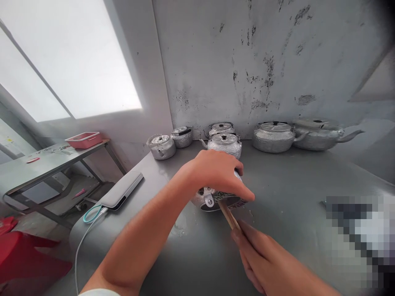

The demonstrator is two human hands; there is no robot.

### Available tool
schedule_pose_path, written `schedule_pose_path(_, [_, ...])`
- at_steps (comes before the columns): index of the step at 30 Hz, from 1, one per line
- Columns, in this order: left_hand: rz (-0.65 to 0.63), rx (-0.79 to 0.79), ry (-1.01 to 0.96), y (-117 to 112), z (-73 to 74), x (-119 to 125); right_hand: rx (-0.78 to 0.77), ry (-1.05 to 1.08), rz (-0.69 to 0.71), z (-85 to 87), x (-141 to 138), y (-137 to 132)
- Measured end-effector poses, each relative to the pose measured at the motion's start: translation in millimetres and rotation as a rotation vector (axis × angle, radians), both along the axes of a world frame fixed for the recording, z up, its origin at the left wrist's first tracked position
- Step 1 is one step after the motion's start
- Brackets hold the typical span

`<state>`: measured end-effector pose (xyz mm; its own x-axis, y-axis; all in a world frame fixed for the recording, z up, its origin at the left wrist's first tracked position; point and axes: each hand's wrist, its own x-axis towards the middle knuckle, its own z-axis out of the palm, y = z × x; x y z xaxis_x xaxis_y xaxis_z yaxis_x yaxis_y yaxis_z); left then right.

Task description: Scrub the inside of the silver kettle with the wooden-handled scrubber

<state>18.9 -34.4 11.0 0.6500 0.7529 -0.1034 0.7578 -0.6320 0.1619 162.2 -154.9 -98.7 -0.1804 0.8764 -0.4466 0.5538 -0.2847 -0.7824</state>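
A small silver metal kettle [199,200] is tipped on its side on the grey table, its dark round opening turned toward me. My left hand [217,170] is wrapped over the top of it, holding it down, with the thumb stretched along the rim. My right hand [254,250] is closed around a wooden stick [228,214], which reaches into the kettle's opening. The stick's far end is hidden inside, so I cannot tell whether a head is on it. A riveted metal lug [209,200] shows on the kettle beside the opening.
Silver kettles stand along the wall: a lidded one [224,144] just behind my left hand, others at left [161,147] and right [273,137]. A power bank [123,189] with cables lies at the table's left edge. A red stool [31,259] stands below. The right side is pixelated.
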Motion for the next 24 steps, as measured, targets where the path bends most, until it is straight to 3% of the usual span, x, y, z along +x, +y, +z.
schedule_pose_path(9, [0.029,-0.034,-0.001,0,0.2,0,0.058,-0.016,0.025,-1.5,-2,2])
schedule_pose_path(14, [0.003,-0.012,-0.020,3,-1.8,-1,0.238,-0.139,0.033,1.0,-6,1])
schedule_pose_path(20, [-0.009,0.001,-0.023,4,-2.2,-2,0.350,-0.233,0.111,6.7,-4,4])
schedule_pose_path(24, [-0.012,-0.007,-0.018,1,-1.2,-1,0.466,-0.301,0.234,-0.2,8,6])
